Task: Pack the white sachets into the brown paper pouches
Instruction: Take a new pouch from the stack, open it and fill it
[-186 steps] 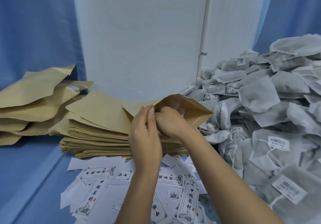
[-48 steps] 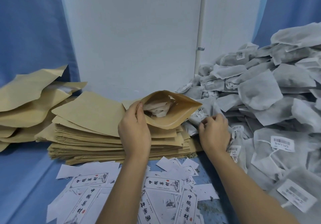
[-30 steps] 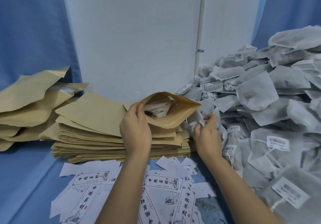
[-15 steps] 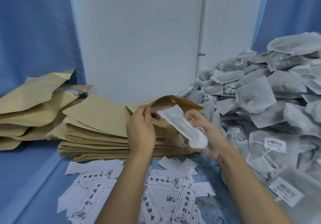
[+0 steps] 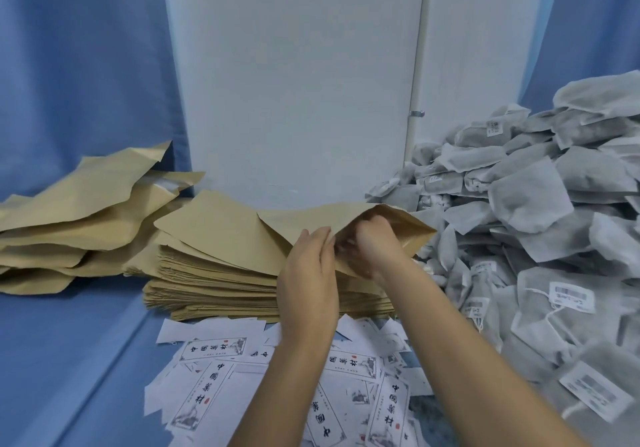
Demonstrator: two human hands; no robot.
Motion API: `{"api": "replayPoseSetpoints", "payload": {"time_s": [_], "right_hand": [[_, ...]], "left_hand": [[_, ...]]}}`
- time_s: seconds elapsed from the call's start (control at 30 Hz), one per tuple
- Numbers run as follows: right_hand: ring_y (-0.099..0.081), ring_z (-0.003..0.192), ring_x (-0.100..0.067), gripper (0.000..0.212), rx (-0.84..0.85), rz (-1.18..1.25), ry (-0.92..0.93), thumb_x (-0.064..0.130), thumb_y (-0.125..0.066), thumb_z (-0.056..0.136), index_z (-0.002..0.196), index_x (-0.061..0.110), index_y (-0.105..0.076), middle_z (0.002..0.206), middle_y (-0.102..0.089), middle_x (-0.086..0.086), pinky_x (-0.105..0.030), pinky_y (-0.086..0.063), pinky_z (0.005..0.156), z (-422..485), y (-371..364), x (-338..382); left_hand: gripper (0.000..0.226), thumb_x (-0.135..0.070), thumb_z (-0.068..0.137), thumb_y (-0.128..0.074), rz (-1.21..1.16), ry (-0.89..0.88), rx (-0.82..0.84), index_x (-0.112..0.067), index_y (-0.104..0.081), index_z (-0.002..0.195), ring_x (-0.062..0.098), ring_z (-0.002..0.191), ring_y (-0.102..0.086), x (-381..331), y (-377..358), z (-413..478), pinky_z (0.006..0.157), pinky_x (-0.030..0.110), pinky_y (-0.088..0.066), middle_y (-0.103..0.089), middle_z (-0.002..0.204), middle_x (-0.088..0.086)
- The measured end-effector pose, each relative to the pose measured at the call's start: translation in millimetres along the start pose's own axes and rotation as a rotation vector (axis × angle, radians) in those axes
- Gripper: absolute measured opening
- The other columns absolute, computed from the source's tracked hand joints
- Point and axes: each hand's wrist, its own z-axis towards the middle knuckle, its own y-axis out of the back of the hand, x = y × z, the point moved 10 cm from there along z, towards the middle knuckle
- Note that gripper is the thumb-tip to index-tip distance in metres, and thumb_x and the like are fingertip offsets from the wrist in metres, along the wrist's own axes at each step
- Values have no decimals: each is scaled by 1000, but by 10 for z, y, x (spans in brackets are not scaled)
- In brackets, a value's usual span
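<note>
Two hands at the mouth of a brown paper pouch, with the stack on one side and the sachet heap on the other.

At the left of the frame, creased, puffed brown pouches (image 5: 69, 211) lie on the blue cloth worktop (image 5: 69, 360), beside a neat stack of flat pouches (image 5: 214, 273). At centre the left hand (image 5: 308, 273), fingers nearly straight, pinches the near lip of the open pouch (image 5: 412, 235) on top of the stack. The right hand (image 5: 374, 249) is pushed into the pouch's mouth with curled fingers; I cannot tell what they hold. Printed paper labels (image 5: 214, 377) are scattered below. At the right rises a heap of soft, fibrous white sachets (image 5: 536, 238).
</note>
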Motion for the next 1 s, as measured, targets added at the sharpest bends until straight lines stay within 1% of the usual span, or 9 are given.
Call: {"api": "replayPoseSetpoints", "payload": {"time_s": [0.1, 0.2, 0.3, 0.57, 0.63, 0.73, 0.87, 0.93, 1.0], "right_hand": [[-52, 117, -28, 31, -11, -605, 111, 5, -35, 99, 125, 2, -53, 130, -56, -17, -30, -40, 94, -29, -79, 155], [-59, 99, -34, 26, -153, -913, 295, 18, -40, 97, 99, 7, -63, 108, -64, -15, -33, -41, 75, -224, -58, 331], [-57, 74, -35, 31, -313, -899, 437, 29, -45, 91, 63, 15, -48, 82, -66, -13, -33, -39, 64, -409, 19, 379], [-59, 90, -36, 22, -85, -795, 398, 8, -38, 95, 88, 2, -59, 95, -65, -19, -35, -44, 76, -212, -151, 266], [-58, 84, -34, 21, -143, -835, 408, 14, -39, 94, 80, 8, -54, 90, -65, -16, -35, -44, 72, -251, -107, 282], [-56, 73, -27, 24, -271, -805, 525, 27, -44, 89, 71, 15, -54, 75, -64, -6, -33, -43, 66, -502, -12, 404], [-53, 42, -14, 24, 278, -552, 343, 21, -51, 81, 59, 19, -60, 52, -63, -2, -23, -43, 46, -682, -304, 213], [-61, 44, -16, 20, 576, -681, 161, 16, -53, 85, 70, 12, -66, 59, -68, -6, -20, -46, 44, -794, -461, -72], [-69, 59, -15, 13, 690, -919, 74, 14, -59, 88, 85, 8, -70, 71, -72, -4, -22, -56, 56, -845, -488, -314]], "left_hand": [[29, -26, 98, -49, -19, 16, -22, -19, -65, 121, 6, 132, -42, 60, 109, -91, 89, -3, -27, -62, 126, -7], [30, -29, 97, -49, -44, 40, -40, -21, -64, 122, 6, 129, -45, 127, 226, -103, 100, 13, -37, -60, 129, -4], [30, -27, 97, -49, -79, 53, -51, -19, -65, 121, 10, 125, -51, 144, 309, -84, 100, 27, -42, -63, 126, -1], [27, -26, 97, -50, -74, 29, -17, -19, -67, 116, 8, 115, -57, 85, 339, -68, 91, 18, -43, -68, 113, -9], [27, -27, 97, -50, -75, 31, 3, -20, -66, 118, 6, 119, -52, 103, 343, -41, 92, 16, -41, -65, 119, -8], [26, -33, 95, -52, 197, -74, -89, -27, -68, 115, 6, 100, -45, 17, 489, -24, 72, 10, -33, -66, 110, -14], [22, -22, 90, -62, 36, 32, -97, -15, -71, 110, 3, 85, -52, 151, 542, 54, 71, 0, -33, -60, 99, -6], [19, -19, 88, -66, -29, 65, -107, -14, -71, 105, -7, 82, -55, 186, 567, 76, 72, -3, -34, -60, 99, -7], [17, -17, 88, -65, -132, 111, -114, -16, -70, 104, -18, 81, -54, 240, 566, 77, 71, -2, -38, -61, 98, -10]]}}
